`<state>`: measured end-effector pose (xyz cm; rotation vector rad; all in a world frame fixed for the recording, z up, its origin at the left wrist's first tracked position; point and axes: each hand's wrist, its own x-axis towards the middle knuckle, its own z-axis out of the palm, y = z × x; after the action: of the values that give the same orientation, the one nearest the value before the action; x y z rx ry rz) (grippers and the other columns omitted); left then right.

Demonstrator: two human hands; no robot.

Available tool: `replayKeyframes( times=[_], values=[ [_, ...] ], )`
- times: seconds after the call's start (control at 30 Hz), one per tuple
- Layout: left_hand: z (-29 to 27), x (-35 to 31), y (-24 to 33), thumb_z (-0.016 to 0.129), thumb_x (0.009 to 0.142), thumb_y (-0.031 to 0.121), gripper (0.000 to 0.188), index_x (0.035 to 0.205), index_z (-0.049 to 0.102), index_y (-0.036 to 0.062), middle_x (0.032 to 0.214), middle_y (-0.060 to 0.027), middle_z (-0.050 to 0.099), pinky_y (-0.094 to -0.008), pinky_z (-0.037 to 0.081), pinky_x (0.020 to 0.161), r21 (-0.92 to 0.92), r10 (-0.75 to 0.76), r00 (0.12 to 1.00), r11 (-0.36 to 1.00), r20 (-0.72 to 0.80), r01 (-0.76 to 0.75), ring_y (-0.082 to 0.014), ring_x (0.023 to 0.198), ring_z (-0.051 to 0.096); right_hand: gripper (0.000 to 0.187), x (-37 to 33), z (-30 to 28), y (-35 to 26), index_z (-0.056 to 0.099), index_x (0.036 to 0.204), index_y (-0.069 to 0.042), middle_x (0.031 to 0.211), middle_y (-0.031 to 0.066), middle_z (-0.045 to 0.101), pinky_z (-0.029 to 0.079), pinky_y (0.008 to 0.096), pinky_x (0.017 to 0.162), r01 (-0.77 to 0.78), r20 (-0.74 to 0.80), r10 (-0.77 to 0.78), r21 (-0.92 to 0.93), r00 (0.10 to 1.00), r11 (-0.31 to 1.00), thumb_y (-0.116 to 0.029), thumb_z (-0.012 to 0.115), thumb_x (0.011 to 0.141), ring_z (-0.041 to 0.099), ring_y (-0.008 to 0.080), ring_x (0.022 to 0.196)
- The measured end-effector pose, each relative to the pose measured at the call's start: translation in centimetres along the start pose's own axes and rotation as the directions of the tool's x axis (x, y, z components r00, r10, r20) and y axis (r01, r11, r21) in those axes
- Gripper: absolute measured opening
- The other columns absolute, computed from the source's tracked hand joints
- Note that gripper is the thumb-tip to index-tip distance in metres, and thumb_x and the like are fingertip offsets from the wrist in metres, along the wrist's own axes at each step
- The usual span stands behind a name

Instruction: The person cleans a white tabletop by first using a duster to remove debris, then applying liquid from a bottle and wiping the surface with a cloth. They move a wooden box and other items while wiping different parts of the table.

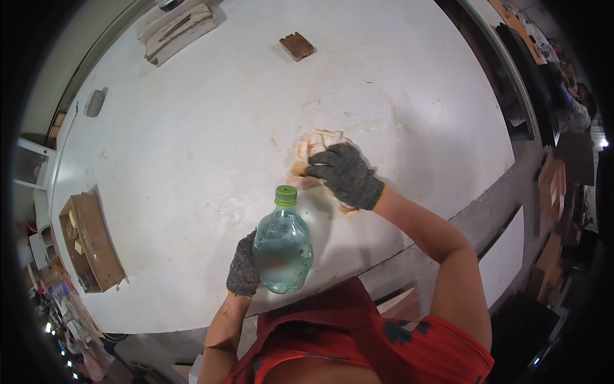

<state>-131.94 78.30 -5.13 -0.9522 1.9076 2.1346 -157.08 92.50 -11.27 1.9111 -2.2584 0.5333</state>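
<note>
A clear, greenish plastic bottle (283, 246) with a green cap stands out in front of my body, near the front edge of the white tabletop (211, 128). My left hand (244, 265), in a dark grey knit glove, is wrapped round its left side; most of the fingers are hidden behind the bottle. Farther out, my right hand (348, 174) wears a matching glove and presses down on a crumpled, stained cream cloth (320, 139), its fingers bunched over it. The cloth lies on the tabletop, with faint brownish smears around it.
A small brown block (297, 47) lies toward the far side. At the far left are a whitish worn block (182, 35) and a small grey piece (95, 102). An open cardboard box (93, 243) with small items sits at the left edge. Boards (502, 249) lean beyond the right edge.
</note>
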Motion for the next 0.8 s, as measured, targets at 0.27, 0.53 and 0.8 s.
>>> replayKeyframes(
  times=[0.27, 0.53, 0.8],
  values=[
    [-0.5, -1.2, 0.1, 0.082, 0.062, 0.018, 0.037, 0.093, 0.069, 0.0024, 0.083, -0.0064, 0.07, -0.0308, 0.053, 0.069, 0.009, -0.074, 0.997, 0.997, -0.022, 0.074, -0.0154, 0.075, 0.064, 0.022, 6.4, 1.3, 20.3, 0.067, 0.098, -0.021, 0.098, 0.0084, 0.065, 0.048, 0.0423, 0.077, -0.519, -0.262, 0.458, -0.263, 0.85, 0.813, -0.022, 0.054, 0.08, 0.062, 0.0293, 0.084],
    [-2.6, -3.4, -1.7, 0.083, 0.065, 0.02, 0.049, 0.107, 0.063, 0.002, 0.093, -0.0076, 0.07, -0.0321, 0.052, 0.077, -0.114, -0.071, 0.997, 0.991, 0.014, 0.073, -0.0155, 0.082, 0.065, 0.039, 6.6, 3.7, -2.3, 0.061, 0.108, -0.011, 0.101, 0.0118, 0.063, 0.046, 0.0447, 0.079, -0.057, -0.068, 0.064, 0.101, 0.996, 0.993, -0.009, 0.058, 0.07, 0.06, 0.0286, 0.091],
    [-5.4, -6.3, -3.6, 0.084, 0.063, 0.014, 0.055, 0.112, 0.061, 0.0017, 0.098, -0.0072, 0.069, -0.032, 0.052, 0.082, -0.215, -0.096, 0.995, 0.973, -0.019, 0.09, -0.015, 0.09, 0.064, 0.026, 6.9, 4.3, 2.9, 0.065, 0.103, -0.01, 0.098, 0.0117, 0.066, 0.048, 0.0393, 0.08, -0.01, -0.038, 0.016, 0.172, 0.999, 0.985, -0.014, 0.054, 0.079, 0.062, 0.0293, 0.087]
  ],
)
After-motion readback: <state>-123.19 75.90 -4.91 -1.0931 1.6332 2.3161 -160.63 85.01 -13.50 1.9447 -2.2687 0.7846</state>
